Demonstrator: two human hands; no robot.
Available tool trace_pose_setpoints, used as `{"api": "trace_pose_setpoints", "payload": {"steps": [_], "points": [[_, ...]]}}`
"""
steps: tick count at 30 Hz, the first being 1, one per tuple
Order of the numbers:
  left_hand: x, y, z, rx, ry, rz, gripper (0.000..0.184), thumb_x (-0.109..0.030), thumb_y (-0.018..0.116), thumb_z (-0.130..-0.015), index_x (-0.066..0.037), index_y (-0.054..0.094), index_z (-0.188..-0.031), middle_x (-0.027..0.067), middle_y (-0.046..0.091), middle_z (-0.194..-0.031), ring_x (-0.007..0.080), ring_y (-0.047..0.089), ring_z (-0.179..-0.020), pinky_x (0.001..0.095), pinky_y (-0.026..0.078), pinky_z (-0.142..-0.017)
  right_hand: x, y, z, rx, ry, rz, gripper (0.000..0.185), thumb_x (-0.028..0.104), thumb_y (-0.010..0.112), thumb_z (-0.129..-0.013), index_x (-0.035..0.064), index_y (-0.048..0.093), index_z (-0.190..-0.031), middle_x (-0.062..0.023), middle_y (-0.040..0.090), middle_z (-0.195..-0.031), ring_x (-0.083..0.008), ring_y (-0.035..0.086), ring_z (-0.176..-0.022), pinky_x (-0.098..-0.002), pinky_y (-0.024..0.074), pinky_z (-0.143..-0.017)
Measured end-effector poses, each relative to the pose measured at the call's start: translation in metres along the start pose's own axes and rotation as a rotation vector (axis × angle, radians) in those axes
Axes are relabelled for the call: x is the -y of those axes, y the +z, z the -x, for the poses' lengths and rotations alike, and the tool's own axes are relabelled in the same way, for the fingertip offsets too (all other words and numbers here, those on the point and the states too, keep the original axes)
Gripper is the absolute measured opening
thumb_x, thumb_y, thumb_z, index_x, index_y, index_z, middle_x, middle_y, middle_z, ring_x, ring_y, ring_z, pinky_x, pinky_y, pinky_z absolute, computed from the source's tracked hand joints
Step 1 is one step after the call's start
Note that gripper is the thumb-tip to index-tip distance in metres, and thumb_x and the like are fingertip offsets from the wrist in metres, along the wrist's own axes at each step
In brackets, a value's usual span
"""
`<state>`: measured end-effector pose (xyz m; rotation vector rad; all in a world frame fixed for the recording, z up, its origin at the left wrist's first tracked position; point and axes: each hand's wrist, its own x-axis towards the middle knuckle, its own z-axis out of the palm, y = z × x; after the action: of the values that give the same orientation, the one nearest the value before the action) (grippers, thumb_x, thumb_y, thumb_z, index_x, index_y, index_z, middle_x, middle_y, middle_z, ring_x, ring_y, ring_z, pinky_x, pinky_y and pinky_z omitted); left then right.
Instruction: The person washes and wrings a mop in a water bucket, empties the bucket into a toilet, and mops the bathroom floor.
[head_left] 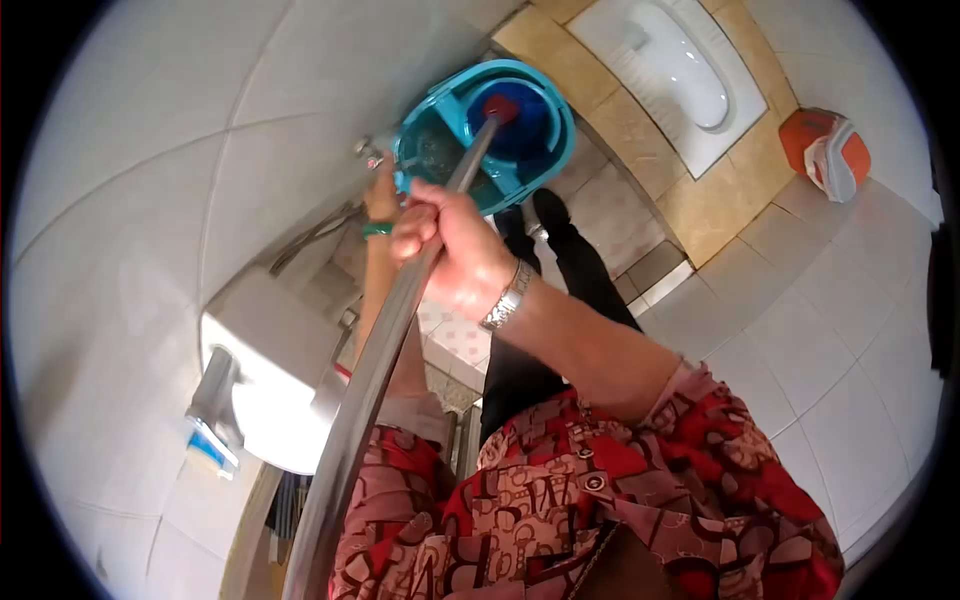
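Observation:
My right hand [455, 245], with a silver watch on its wrist, is wrapped round the metal pole of a mop [375, 370]. The pole slants from the bottom of the view up to a red joint in the round blue compartment [545, 120] of a turquoise mop bucket [560, 172]. Water shows in the bucket's other compartment [432, 150]. My left hand [382, 195], with a green bangle at the wrist, reaches beside the bucket to a wall tap [368, 152]. Its fingers are at the tap, but small and partly hidden, so their grip is unclear. The mop head is mostly hidden in the compartment.
A white squat toilet [690, 75] is set in a tan tiled step on the right. An orange and white bin [825, 152] stands by the wall. A white washbasin [265, 400] is at left. My feet [550, 208] are close to the bucket on the tiled floor.

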<state>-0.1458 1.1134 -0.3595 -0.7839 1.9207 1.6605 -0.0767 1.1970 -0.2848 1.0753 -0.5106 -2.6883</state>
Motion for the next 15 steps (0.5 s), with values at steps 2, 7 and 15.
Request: {"api": "trace_pose_setpoints", "payload": {"steps": [2,7,15], "points": [[0.033,0.005,-0.065,-0.047,0.003,-0.002,0.037,-0.038,0.058,-0.077,-0.002,0.052,-0.074,0.0043,0.047,-0.064,0.0165,0.043,-0.058,0.0326,0.038,-0.053,0.005,0.004,0.007,-0.005,-0.007,-0.013,0.006,0.016,0.043,-0.087,0.0117,0.044,-0.083,0.0035,0.03,-0.055,-0.0078,0.036,-0.048,-0.0255,0.0366,-0.048],[0.077,-0.002,-0.163,-0.278,-0.05,-0.074,0.028,-0.027,0.06,-0.075,0.0,0.051,-0.074,0.0065,0.05,-0.065,0.0177,0.047,-0.06,0.0324,0.04,-0.055,0.021,0.007,0.02,0.006,0.049,0.004,0.015,0.017,0.051,-0.085,0.0078,0.043,-0.077,0.0057,0.03,-0.056,-0.0055,0.034,-0.046,-0.0226,0.033,-0.045],[0.04,-0.033,-0.138,0.057,0.546,-1.188,0.057,-0.034,0.065,-0.074,0.005,0.042,-0.108,0.017,0.058,-0.086,0.0266,0.057,-0.079,0.0351,0.044,-0.069,0.026,0.012,0.022,-0.011,0.047,-0.038,0.017,0.017,0.053,-0.084,0.0058,0.043,-0.077,0.0055,0.03,-0.055,-0.0055,0.035,-0.045,-0.0221,0.0325,-0.043]]}}
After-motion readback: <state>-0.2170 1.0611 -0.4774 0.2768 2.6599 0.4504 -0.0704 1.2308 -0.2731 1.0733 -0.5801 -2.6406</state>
